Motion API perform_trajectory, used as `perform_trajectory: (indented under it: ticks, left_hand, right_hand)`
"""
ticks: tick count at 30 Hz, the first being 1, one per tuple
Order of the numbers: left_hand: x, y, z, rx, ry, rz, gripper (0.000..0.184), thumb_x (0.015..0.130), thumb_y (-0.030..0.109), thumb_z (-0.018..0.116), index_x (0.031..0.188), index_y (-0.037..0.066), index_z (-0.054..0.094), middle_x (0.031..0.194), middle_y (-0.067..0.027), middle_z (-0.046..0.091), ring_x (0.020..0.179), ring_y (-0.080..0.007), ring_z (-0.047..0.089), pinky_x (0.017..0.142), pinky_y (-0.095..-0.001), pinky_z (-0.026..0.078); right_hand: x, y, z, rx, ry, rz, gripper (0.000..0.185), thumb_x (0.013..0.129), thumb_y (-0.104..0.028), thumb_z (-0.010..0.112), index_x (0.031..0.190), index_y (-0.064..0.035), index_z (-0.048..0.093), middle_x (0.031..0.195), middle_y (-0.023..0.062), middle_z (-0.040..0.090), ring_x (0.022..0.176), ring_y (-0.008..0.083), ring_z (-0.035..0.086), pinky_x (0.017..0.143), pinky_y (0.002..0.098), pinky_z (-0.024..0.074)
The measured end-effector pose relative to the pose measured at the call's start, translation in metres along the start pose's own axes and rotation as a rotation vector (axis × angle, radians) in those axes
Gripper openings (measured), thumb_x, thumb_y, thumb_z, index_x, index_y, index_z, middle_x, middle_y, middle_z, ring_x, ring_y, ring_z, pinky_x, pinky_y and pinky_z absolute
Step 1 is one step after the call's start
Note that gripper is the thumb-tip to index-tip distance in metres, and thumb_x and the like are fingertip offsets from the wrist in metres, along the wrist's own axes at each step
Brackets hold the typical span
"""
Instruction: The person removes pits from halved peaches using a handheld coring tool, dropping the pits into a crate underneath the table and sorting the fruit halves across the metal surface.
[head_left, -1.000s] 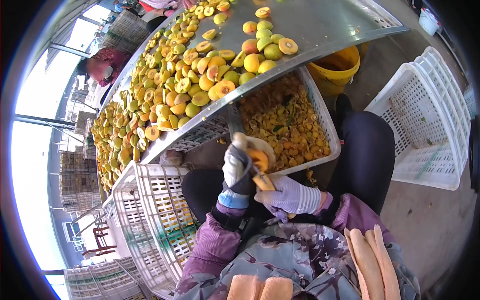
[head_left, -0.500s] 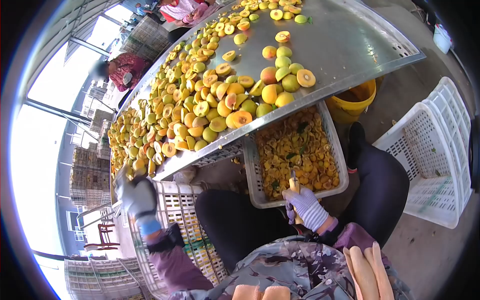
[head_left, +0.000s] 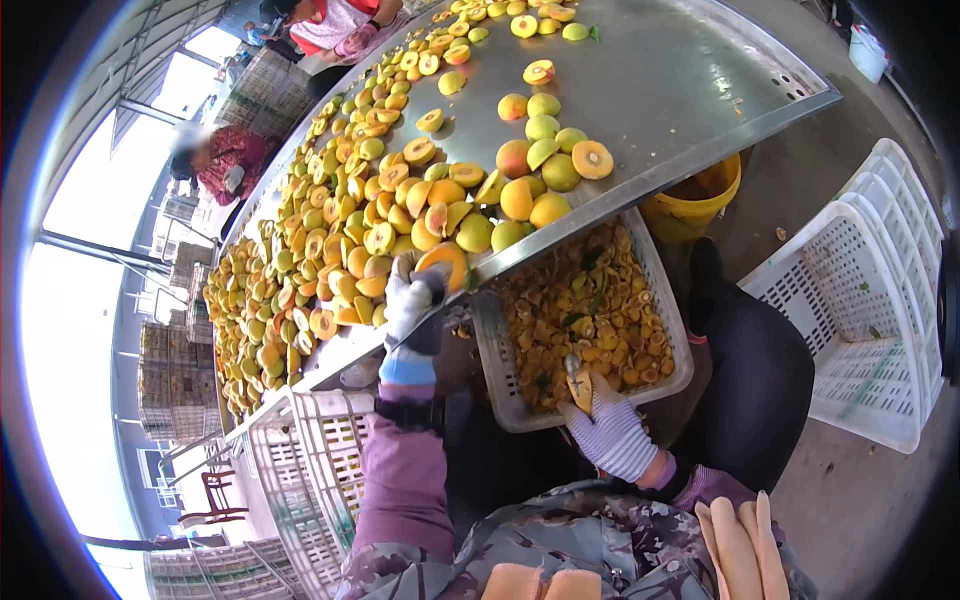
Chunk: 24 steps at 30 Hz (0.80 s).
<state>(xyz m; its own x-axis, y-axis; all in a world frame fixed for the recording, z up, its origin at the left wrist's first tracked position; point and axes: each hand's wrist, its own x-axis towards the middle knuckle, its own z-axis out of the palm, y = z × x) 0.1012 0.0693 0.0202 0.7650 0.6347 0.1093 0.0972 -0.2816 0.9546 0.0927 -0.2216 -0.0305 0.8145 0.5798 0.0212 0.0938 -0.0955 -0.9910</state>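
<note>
Fruit half (head_left: 446, 264) at the near edge of the bench (head_left: 640, 90): in the head view it sits between ten and eleven o'clock from your right hand (head_left: 612, 435), against the fingers of your left hand (head_left: 412, 298). Your left hand is partly curled beside it; I cannot tell whether it grips or only touches. Your right hand wraps round a tool (head_left: 578, 387) with a metal end pointing toward eleven o'clock, probably held low to leave the other hand room. At twelve o'clock the crate (head_left: 682, 365) of fruit pieces (head_left: 605, 325) sits partly under the bench edge, likely so anything dropped lands inside. The half looks bright orange and rounded, its middle partly covered by your glove. Toward ten o'clock, the heaped fruit (head_left: 350, 215) runs from yellow to green, many cut faces showing brownish centres.
</note>
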Motion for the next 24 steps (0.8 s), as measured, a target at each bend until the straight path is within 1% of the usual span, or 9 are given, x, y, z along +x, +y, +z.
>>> perform_trajectory:
  ticks: [2,3,4,6,7,10,11,19,24]
  left_hand:
    - [-0.044,0.028,0.014,-0.702,-0.141,-0.262,0.041,0.076,0.013,0.062,0.112,0.001,0.049,0.098,-0.0184,0.061,0.077,-0.0276,0.063,0.067,-0.0349,0.054]
    - [-0.061,0.028,0.015,-0.668,-0.186,-0.287,0.046,0.078,0.014,0.062,0.119,0.001,0.046,0.105,-0.0197,0.059,0.079,-0.0287,0.063,0.069,-0.0349,0.054]
    - [-0.079,0.034,0.024,-0.692,-0.232,-0.258,0.044,0.085,0.024,0.059,0.121,0.0,0.047,0.108,-0.0192,0.06,0.088,-0.0275,0.062,0.077,-0.0336,0.053]
    - [-0.104,0.026,0.031,-0.763,-0.226,-0.373,0.047,0.094,0.036,0.049,0.122,-0.002,0.048,0.113,-0.019,0.059,0.096,-0.0252,0.061,0.083,-0.0324,0.051]
    - [-0.115,0.021,0.034,-0.815,-0.275,-0.38,0.054,0.098,0.044,0.036,0.119,-0.004,0.049,0.116,-0.0187,0.058,0.101,-0.0229,0.059,0.087,-0.0323,0.05]
    - [-0.139,0.014,0.038,-0.749,-0.291,-0.41,0.057,0.098,0.047,0.036,0.119,-0.005,0.048,0.116,-0.019,0.057,0.1,-0.0239,0.059,0.089,-0.0346,0.049]
    - [-0.145,0.015,0.04,-0.82,-0.315,-0.42,0.057,0.098,0.047,0.035,0.118,-0.005,0.049,0.112,-0.0193,0.059,0.099,-0.0244,0.059,0.088,-0.0357,0.05]
    - [-0.166,0.021,0.054,-0.74,-0.231,-0.366,0.063,0.094,0.054,0.039,0.11,-0.005,0.053,0.102,-0.0201,0.061,0.09,-0.0238,0.062,0.076,-0.0326,0.054]
    - [-0.166,0.026,0.052,-0.553,-0.192,-0.305,0.069,0.093,0.058,0.036,0.093,-0.007,0.058,0.08,-0.0162,0.065,0.066,-0.0221,0.064,0.06,-0.0264,0.054]
  right_hand:
    - [-0.002,-0.014,0.0,-0.273,-0.044,-0.069,0.028,0.083,-0.02,0.062,0.095,-0.0008,0.046,0.059,0.0159,0.056,0.048,0.0387,0.055,0.05,0.0459,0.048]
    - [-0.003,-0.012,0.004,-0.342,-0.059,-0.135,0.029,0.083,-0.021,0.062,0.097,-0.0016,0.045,0.06,0.0142,0.058,0.051,0.0366,0.059,0.047,0.0448,0.0476]
    - [-0.006,-0.015,0.005,-0.345,-0.068,-0.123,0.029,0.083,-0.021,0.062,0.097,-0.0016,0.045,0.06,0.0142,0.058,0.051,0.0366,0.059,0.047,0.0448,0.0476]
    - [-0.008,-0.023,0.005,-0.495,-0.115,-0.231,0.028,0.083,-0.021,0.061,0.095,-0.0017,0.045,0.06,0.0144,0.058,0.051,0.0341,0.059,0.046,0.0429,0.0475]
    - [-0.009,-0.023,0.007,-0.556,-0.137,-0.263,0.027,0.083,-0.02,0.06,0.095,-0.0017,0.045,0.06,0.0139,0.058,0.052,0.0322,0.06,0.045,0.0413,0.0477]
    - [-0.011,-0.024,0.01,-0.536,-0.146,-0.292,0.026,0.083,-0.02,0.06,0.094,-0.0014,0.046,0.061,0.0138,0.059,0.053,0.0327,0.061,0.046,0.0415,0.0483]
    - [-0.012,-0.02,0.013,-0.531,-0.154,-0.302,0.031,0.081,-0.015,0.062,0.102,0.0008,0.044,0.066,0.0159,0.06,0.055,0.0353,0.06,0.047,0.044,0.0476]
    - [-0.02,-0.018,0.02,-0.597,-0.233,-0.228,0.03,0.082,-0.019,0.06,0.098,0.0025,0.047,0.072,0.0186,0.061,0.057,0.0371,0.06,0.049,0.0452,0.0489]
    - [-0.023,-0.029,0.016,-0.588,-0.368,-0.173,0.033,0.084,-0.023,0.058,0.101,0.0036,0.049,0.069,0.0187,0.063,0.064,0.037,0.063,0.056,0.0457,0.0514]
